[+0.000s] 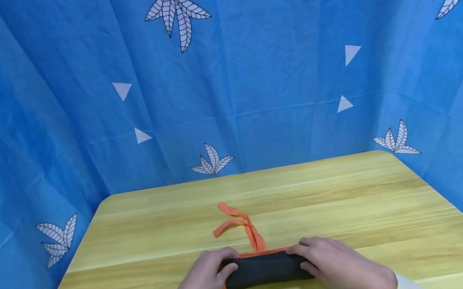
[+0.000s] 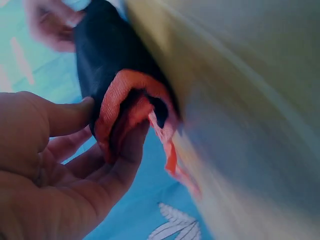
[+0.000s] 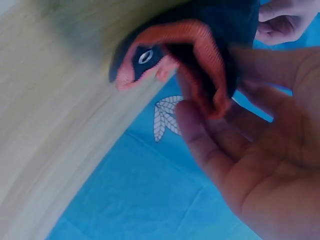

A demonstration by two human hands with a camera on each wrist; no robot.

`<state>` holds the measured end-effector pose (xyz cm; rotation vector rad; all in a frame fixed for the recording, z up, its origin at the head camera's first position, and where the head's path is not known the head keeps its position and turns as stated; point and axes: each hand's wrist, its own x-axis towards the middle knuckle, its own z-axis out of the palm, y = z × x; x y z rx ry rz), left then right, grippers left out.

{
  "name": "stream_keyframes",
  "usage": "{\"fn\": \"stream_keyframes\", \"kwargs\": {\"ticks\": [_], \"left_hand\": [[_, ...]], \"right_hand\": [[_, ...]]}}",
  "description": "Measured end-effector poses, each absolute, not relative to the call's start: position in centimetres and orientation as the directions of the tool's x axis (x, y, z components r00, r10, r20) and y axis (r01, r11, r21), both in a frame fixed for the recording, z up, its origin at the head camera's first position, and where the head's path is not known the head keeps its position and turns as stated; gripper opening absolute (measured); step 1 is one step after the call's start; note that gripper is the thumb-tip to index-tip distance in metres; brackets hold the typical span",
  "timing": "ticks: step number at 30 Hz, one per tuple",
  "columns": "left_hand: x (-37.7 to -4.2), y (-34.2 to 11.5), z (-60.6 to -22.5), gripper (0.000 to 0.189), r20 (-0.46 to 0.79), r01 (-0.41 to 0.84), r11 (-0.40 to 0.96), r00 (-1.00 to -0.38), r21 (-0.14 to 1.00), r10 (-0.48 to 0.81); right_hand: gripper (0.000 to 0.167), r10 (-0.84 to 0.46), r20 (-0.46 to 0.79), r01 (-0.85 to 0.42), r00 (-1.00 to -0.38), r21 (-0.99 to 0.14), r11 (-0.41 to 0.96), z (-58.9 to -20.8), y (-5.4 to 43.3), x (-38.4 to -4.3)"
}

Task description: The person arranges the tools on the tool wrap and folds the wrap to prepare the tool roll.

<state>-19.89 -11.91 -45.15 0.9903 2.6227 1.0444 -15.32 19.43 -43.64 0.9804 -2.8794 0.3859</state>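
A black fabric roll with orange edging lies crosswise near the front of the table. Two orange ties trail from its far side. My left hand grips its left end, with thumb on the near face and fingers over the far edge. At the right end my right hand holds it the same way. In the left wrist view, the rolled end shows orange-trimmed layers with a hollow between them. A small metal-rimmed oval shows on the black fabric inside the right end.
The light wood-grain table extends beyond and to both sides of the roll. A blue curtain with leaf and triangle prints hangs behind the table and along both sides.
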Motion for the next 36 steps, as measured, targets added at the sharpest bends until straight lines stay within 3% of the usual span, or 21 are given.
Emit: {"fn": "stream_keyframes", "kwargs": {"ticks": [4,10,13,17,20,23,26,29,32,36], "left_hand": [[-19.9,-11.8,-45.4,0.014,0.150,0.594,0.559,-0.751,0.578,0.643],[-19.8,-12.1,-45.0,0.007,-0.015,0.420,0.491,-0.748,0.763,0.663],[-19.7,-12.1,-45.0,0.006,-0.042,0.380,0.491,-0.757,0.784,0.652],[-19.6,-11.8,-45.6,0.011,0.096,0.546,0.558,-0.763,0.626,0.639],[-19.3,-11.6,-45.9,0.015,0.236,0.680,0.594,-0.720,0.430,0.653],[-18.9,-11.5,-45.9,0.017,0.280,0.732,0.602,-0.680,0.319,0.678],[-18.6,-11.5,-45.7,0.013,0.259,0.742,0.604,-0.668,0.290,0.697],[-18.4,-11.5,-45.3,0.009,0.203,0.740,0.617,-0.669,0.269,0.714],[-18.0,-11.6,-44.9,0.026,0.120,0.730,0.640,-0.676,0.239,0.727],[-17.3,-11.7,-44.6,0.053,0.040,0.731,0.660,-0.675,0.172,0.737]], "right_hand": [[0.025,-0.583,0.130,-0.594,-0.802,-0.276,0.756,-43.7,19.3,-15.5],[0.021,-0.606,0.124,-0.602,-0.786,-0.382,0.701,-43.7,19.7,-15.9],[0.020,-0.605,0.078,-0.571,-0.792,-0.443,0.691,-43.7,19.9,-16.2],[0.017,-0.585,0.062,-0.544,-0.808,-0.457,0.703,-44.1,19.9,-16.5],[0.018,-0.561,0.098,-0.552,-0.822,-0.381,0.742,-44.9,19.8,-16.5],[0.022,-0.539,0.171,-0.565,-0.825,-0.266,0.781,-45.3,19.7,-16.2],[0.025,-0.541,0.258,-0.590,-0.800,-0.176,0.788,-45.2,19.5,-15.9],[0.023,-0.574,0.264,-0.621,-0.775,-0.149,0.769,-44.7,19.2,-15.3],[0.016,-0.601,0.177,-0.626,-0.779,-0.162,0.763,-44.2,18.9,-14.6],[0.034,-0.598,0.064,-0.600,-0.799,-0.165,0.783,-43.7,18.6,-14.0]]}}
